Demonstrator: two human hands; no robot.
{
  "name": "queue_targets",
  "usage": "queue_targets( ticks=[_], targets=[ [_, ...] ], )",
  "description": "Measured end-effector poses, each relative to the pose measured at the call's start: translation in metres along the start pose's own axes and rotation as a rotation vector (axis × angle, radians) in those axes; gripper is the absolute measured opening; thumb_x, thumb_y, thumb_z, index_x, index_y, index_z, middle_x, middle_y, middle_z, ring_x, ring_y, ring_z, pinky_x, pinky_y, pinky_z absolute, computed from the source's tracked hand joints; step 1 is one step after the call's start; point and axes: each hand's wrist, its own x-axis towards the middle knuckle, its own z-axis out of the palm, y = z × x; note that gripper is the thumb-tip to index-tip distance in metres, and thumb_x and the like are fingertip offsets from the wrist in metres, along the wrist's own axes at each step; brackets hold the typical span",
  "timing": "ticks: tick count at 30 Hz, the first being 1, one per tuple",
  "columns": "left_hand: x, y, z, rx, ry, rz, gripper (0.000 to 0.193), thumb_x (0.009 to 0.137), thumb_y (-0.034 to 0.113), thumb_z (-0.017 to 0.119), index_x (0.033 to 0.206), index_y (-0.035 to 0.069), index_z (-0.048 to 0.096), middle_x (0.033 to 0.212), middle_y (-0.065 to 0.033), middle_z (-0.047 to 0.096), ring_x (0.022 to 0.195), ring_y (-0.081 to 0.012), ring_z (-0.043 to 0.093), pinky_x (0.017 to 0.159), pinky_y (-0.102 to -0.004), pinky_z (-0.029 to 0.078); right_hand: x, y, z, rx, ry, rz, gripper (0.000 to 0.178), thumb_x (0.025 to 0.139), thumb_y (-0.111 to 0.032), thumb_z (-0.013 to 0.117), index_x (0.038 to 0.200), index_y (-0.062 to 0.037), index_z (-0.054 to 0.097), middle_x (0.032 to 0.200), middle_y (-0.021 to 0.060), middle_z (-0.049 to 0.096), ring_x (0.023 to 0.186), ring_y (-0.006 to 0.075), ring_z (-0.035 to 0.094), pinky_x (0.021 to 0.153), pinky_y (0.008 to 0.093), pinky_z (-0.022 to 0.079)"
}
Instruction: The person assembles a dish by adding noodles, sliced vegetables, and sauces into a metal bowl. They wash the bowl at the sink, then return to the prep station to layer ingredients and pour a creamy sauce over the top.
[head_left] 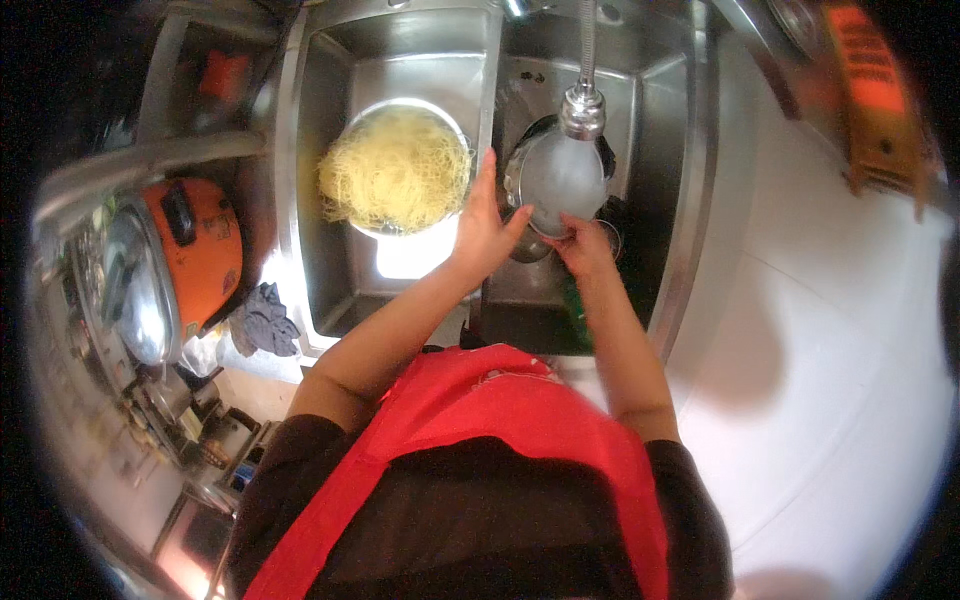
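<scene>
Noodles (395, 170) cover most of the round vessel (447, 115) beneath, their far part blurred. The faucet head (583, 112) hides part of the bowl (562, 185), its inside a pale blur. The top edge cuts off the hose (587, 45). A green thing (574, 300) beside the right forearm (627, 340) is too dim to identify.

2 hands (486, 236) | 2 sink basins (420, 72) | 1 noodle heap (396, 172) | 1 faucet (583, 110)

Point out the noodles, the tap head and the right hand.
Noodles (392, 172): head view, on the middle of the pale yellow heap.
Tap head (583, 113): head view, on its shiny metal body.
Right hand (586, 246): head view, on the middle of the hand.
</scene>
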Motion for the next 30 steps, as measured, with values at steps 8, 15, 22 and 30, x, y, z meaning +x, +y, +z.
queue_targets(
  ticks=[8,15,22,30],
  targets=[
    [-0.011,0.003,0.006,-0.187,-0.020,-0.182,0.086,0.071,0.004,0.061,0.142,0.007,0.013,0.113,-0.0278,0.054,0.105,-0.0420,0.054,0.087,-0.0408,0.046,0.016,0.034,-0.008,-0.063,-0.015,0.052,0.038,0.087,-0.014,0.056,0.122,-0.0069,0.046,0.115,0.0098,0.056,0.097,0.0256,0.058,0.071,0.0398,0.053],
    [-0.023,-0.013,-0.042,0.246,0.038,0.379,0.083,0.063,-0.011,0.056,0.138,0.016,0.032,0.140,-0.0214,0.034,0.108,-0.0396,0.054,0.087,-0.0414,0.049,-0.011,0.012,0.003,-0.996,0.033,-0.128,0.045,0.087,-0.028,0.057,0.125,-0.0049,0.047,0.120,0.0147,0.053,0.103,0.0308,0.055,0.079,0.0447,0.051],
    [-0.039,-0.040,-0.087,0.075,0.475,0.201,0.078,0.070,-0.015,0.050,0.140,0.002,0.021,0.137,-0.0201,0.037,0.124,-0.0313,0.040,0.102,-0.0333,0.032,0.082,0.050,-0.098,-1.887,0.206,-0.450,0.044,0.080,-0.025,0.062,0.116,-0.0012,0.055,0.106,0.0228,0.061,0.094,0.0379,0.059,0.078,0.0463,0.048],
    [-0.072,-0.089,-0.104,-0.524,0.482,-0.341,0.058,0.078,-0.007,0.040,0.134,0.003,0.030,0.125,-0.0173,0.046,0.110,-0.0265,0.050,0.088,-0.0320,0.045,0.069,0.049,-0.051,-2.039,0.139,-0.085,0.023,0.079,-0.011,0.055,0.098,-0.0021,0.064,0.102,0.0170,0.063,0.095,0.0363,0.060,0.078,0.0457,0.048]
  ],
)
